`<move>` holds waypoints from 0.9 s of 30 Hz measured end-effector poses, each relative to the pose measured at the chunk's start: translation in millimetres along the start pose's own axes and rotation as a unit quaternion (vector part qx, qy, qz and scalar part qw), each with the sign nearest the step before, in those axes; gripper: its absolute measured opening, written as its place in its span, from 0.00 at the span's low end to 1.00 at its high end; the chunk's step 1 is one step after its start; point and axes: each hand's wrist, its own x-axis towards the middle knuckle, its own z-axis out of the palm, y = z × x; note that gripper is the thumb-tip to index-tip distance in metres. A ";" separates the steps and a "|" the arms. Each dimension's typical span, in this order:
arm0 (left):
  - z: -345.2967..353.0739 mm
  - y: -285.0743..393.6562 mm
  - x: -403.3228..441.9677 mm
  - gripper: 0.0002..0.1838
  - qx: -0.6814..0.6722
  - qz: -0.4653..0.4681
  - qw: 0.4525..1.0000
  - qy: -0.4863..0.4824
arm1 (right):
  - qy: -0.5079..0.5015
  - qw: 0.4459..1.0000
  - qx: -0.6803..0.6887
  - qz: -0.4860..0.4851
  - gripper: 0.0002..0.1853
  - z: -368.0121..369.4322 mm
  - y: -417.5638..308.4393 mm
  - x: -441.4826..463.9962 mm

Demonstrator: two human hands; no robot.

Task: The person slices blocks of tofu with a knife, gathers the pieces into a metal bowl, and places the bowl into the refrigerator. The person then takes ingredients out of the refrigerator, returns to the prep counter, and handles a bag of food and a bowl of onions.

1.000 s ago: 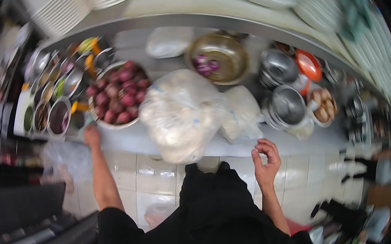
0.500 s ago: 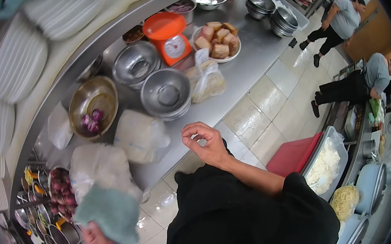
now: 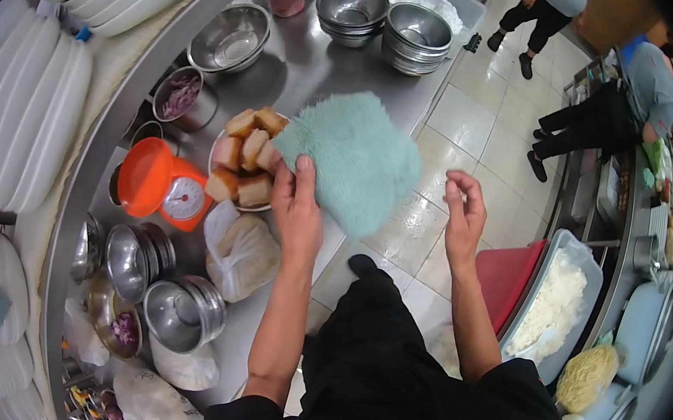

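My left hand point(image 3: 298, 218) grips a fluffy pale green cloth point(image 3: 359, 162) by its left edge, thumb on top. The cloth hangs spread over the steel counter's front edge and partly over the floor. Just left of it stands a white bowl piled with chunks of pork belly point(image 3: 249, 157); the cloth's corner overlaps its right side. My right hand point(image 3: 465, 217) is over the tiled floor, its fingers loosely bent and apart from the thumb, with nothing in them. Nearer me on the counter sit a knotted plastic bag point(image 3: 242, 261) and an orange kitchen scale point(image 3: 163, 183).
Steel bowls point(image 3: 417, 35) are stacked at the counter's far end, beside a plastic tub point(image 3: 463, 3). Plates point(image 3: 4, 110) fill the shelf on the left. To my right stand a red bin point(image 3: 504, 285) and a tub of white shreds point(image 3: 551, 308). Two people stand farther off.
My left hand has carried the cloth from the bagged goods along the counter to beside the pork bowl. My view has shifted toward the counter's far end. My right hand has swung right.
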 end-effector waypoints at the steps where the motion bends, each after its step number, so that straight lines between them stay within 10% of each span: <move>1: -2.1 -16.1 12.2 0.20 0.003 -0.038 0.999 0.021 | -0.017 0.998 -0.048 -0.029 0.12 3.3 1.3 20.4; 13: -121.4 -103.4 -170.8 0.23 0.259 -0.387 0.875 0.135 | -0.291 0.799 -0.446 -0.280 0.32 187.3 134.9 112.7; 27: -150.5 -206.7 -402.9 0.21 0.229 -0.513 0.736 0.376 | -0.379 0.766 -0.378 -0.357 0.39 334.3 163.5 201.7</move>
